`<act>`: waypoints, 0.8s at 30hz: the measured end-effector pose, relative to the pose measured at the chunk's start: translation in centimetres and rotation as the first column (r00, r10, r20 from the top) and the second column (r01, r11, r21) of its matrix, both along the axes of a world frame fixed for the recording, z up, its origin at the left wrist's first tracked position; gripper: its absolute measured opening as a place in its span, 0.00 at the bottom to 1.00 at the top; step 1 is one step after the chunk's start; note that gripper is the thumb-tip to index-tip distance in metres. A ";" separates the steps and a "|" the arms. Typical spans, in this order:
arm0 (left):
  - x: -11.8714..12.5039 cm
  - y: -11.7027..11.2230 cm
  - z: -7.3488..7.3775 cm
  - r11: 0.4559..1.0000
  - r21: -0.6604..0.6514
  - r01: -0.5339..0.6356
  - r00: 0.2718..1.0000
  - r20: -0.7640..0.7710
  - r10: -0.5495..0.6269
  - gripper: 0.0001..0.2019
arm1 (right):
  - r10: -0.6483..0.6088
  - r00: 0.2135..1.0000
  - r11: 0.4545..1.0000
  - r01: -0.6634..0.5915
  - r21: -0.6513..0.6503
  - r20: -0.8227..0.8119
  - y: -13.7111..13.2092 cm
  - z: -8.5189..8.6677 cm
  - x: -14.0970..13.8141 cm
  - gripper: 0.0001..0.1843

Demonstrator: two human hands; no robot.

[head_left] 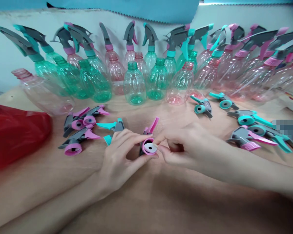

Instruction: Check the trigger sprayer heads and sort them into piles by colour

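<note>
My left hand (124,159) grips a pink and grey trigger spray head (144,148) by its collar, thumb below and fingers above. The collar's open underside faces me. A white washer (150,148) with a dark centre hole sits tilted at the collar's mouth. My right hand (183,146) pinches the washer's right edge between thumb and index finger. Just beyond my left fingers lies a turquoise and grey spray head (117,126), partly hidden by them.
Several pink spray heads (73,149) lie to the left, near a red plastic bag (19,133). Turquoise ones (201,108) and a pink one (244,138) lie to the right. Behind stand clear bottles (134,84), some open, some topped with spray heads, against a white wall (88,19).
</note>
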State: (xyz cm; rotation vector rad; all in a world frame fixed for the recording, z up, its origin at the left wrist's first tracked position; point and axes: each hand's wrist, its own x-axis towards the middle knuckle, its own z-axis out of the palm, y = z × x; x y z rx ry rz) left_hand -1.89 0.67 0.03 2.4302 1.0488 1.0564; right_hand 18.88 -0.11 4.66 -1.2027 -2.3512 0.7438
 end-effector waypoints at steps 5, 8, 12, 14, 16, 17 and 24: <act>0.1 0.1 0.0 1.000 0.017 0.020 1.000 0.008 -0.020 0.13 | -0.062 0.997 0.993 0.058 0.104 0.037 -0.1 -0.3 -0.1 0.16; 0.1 0.0 0.0 0.999 0.018 0.026 1.000 0.003 -0.026 0.13 | -0.078 0.997 0.979 0.072 0.191 0.023 -0.3 -0.4 -0.2 0.16; 0.2 -0.1 0.2 0.998 0.038 0.040 0.999 0.004 -0.040 0.13 | -0.089 0.996 0.955 0.086 0.285 -0.002 -0.5 -0.3 -0.5 0.12; 0.2 -0.2 0.3 0.997 0.051 0.052 0.999 0.002 -0.052 0.13 | -0.079 0.997 0.955 0.071 0.287 0.013 -0.6 -0.3 -0.6 0.10; 0.2 -0.2 0.2 0.997 0.058 0.056 0.998 0.003 -0.056 0.14 | -0.069 0.997 0.958 0.057 0.281 0.035 -0.7 -0.2 -0.6 0.08; 0.2 -0.2 0.2 0.997 0.062 0.056 0.998 0.004 -0.056 0.14 | -0.061 0.997 0.959 0.048 0.278 0.041 -0.7 -0.1 -0.5 0.07; 0.2 -0.2 0.1 0.997 0.051 0.053 0.999 -0.005 -0.052 0.13 | -0.015 0.998 0.974 0.000 0.227 0.066 -0.2 0.4 -0.1 0.08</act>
